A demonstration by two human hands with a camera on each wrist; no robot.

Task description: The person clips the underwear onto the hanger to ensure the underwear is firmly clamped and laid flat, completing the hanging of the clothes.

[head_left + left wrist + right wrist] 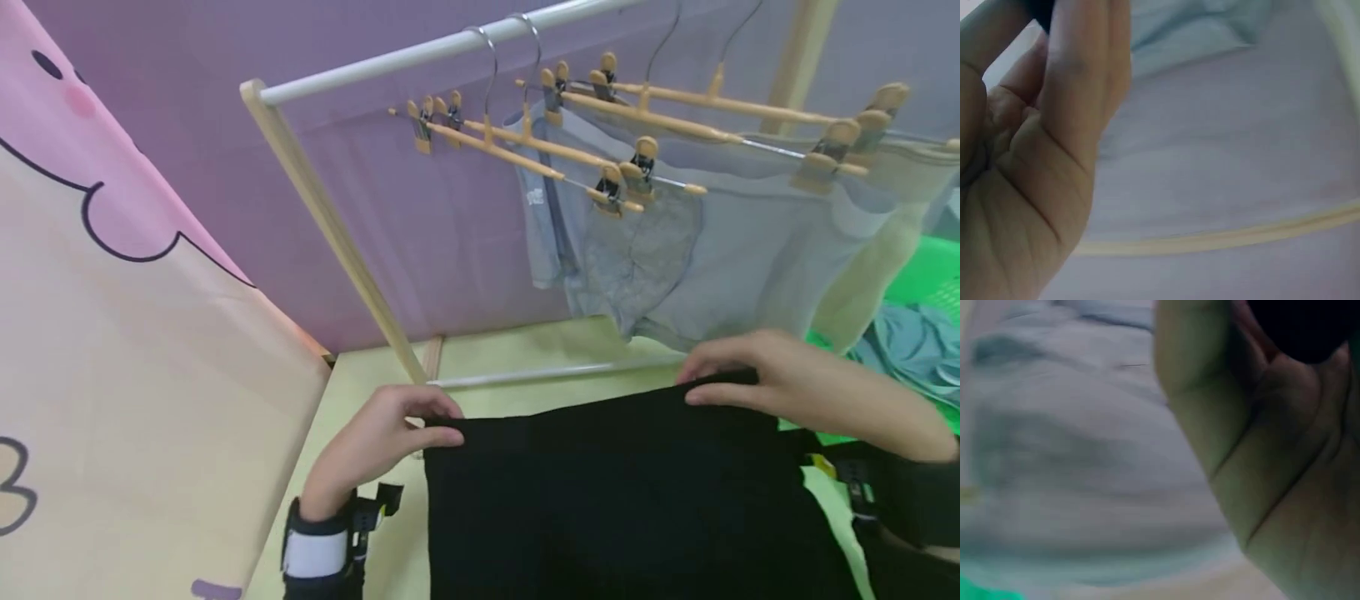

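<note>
1. Black garment (615, 500): on the near side of the clothes rack (420, 57), in front of its low white bar (555, 373).
2. Orientation: top edge stretched between the hands, rising toward its right end, roughly in line with the rack's top rail. Body drops from that edge, away from the rack. Lower end out of frame, so can't confirm the long axis.
3. Left hand (393, 433): thumb and fingers closed on the garment's left top corner; cloth is below and right of it.
4. Right hand (757, 375): pinching the top edge near its right end; cloth below and left.
5. Clip hangers (525, 162) and pale garments (735, 242) hang on the rack, beyond both hands.
</note>
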